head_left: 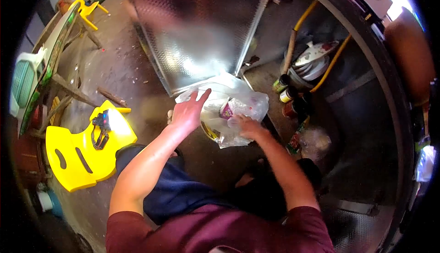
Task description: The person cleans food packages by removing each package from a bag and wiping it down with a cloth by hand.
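Observation:
A translucent white plastic bag (259, 104) lies spread in front of me, with a purple-and-white packet (227, 110) showing in it. My left hand (187, 111) is over the bag's left side, two fingers stretched out and apart. At the bag's right part is my right hand (247, 127), its fingers reaching onto the plastic near the packet; whether they pinch it is too small to tell. Something yellow and black (210, 133) shows at the bag's lower left edge.
A shiny metal panel (192, 37) stands beyond the bag. On the left is a yellow plastic chair (82, 156) with a black strapped device (101, 124) on it. Jars (288, 94) and a lidded pot (314, 60) stand to the right. A stick (111, 96) lies on the floor.

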`<state>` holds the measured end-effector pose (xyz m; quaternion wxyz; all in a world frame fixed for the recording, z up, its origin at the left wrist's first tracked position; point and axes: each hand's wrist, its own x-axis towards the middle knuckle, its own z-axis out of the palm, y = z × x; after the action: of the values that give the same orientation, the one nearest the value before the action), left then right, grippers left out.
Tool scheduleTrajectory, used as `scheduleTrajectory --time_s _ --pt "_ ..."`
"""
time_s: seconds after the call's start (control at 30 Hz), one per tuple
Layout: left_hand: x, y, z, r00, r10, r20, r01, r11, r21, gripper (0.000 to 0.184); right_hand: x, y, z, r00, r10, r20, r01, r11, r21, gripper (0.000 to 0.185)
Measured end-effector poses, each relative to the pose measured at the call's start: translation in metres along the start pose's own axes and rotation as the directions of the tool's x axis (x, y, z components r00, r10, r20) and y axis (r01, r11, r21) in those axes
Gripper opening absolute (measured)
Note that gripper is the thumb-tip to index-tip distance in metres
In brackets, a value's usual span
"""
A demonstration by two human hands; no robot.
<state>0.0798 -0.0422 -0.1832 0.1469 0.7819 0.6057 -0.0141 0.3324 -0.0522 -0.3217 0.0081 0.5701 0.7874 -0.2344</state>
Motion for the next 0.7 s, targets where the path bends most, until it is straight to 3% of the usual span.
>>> scheduleTrajectory --time_s 0.1,0.2,0.27,0.4,0.53,0.57,0.63,0.7 --pt "0.008 -0.023 0.019 0.999 0.040 0.011 -0.041 0.995 0.093 0.081 0.006 0.013 0.042 0.998 -0.030 0.052 0.043 0.961 -0.272 0.042" --pt "0.016 -0.038 0.033 1.000 0.022 0.015 -0.024 0.982 0.189 0.076 0.002 0.006 -0.007 0.917 0.256 0.306 -0.268 0.963 -0.003 0.037" --pt "0.021 -0.042 0.035 0.999 -0.049 0.006 0.047 0.974 0.220 0.071 -0.003 0.028 -0.031 0.914 0.207 0.348 -0.216 0.976 -0.013 0.035" --pt "0.013 -0.033 0.013 0.990 -0.080 -0.118 0.095 0.987 0.128 0.062 -0.053 -0.007 -0.127 0.904 0.134 0.407 -0.104 0.990 -0.096 0.033" --pt "0.006 -0.025 0.012 0.986 -0.005 -0.168 0.026 0.992 0.125 0.053 -0.097 -0.022 -0.151 0.864 0.054 0.501 -0.040 0.998 -0.038 0.033" --pt "0.005 -0.025 0.016 0.987 0.016 -0.162 0.004 0.993 0.122 0.051 -0.104 -0.010 -0.136 0.871 0.005 0.491 -0.045 0.997 0.069 0.034" --pt "0.004 -0.026 0.019 0.988 0.064 -0.141 -0.051 0.994 0.098 0.047 -0.106 -0.028 -0.135 0.912 0.076 0.403 -0.072 0.997 -0.024 0.034" --pt "0.003 -0.028 0.023 0.988 0.114 -0.108 -0.110 0.993 0.049 0.045 -0.098 -0.031 -0.126 0.964 0.057 0.261 -0.079 0.994 0.076 0.036"
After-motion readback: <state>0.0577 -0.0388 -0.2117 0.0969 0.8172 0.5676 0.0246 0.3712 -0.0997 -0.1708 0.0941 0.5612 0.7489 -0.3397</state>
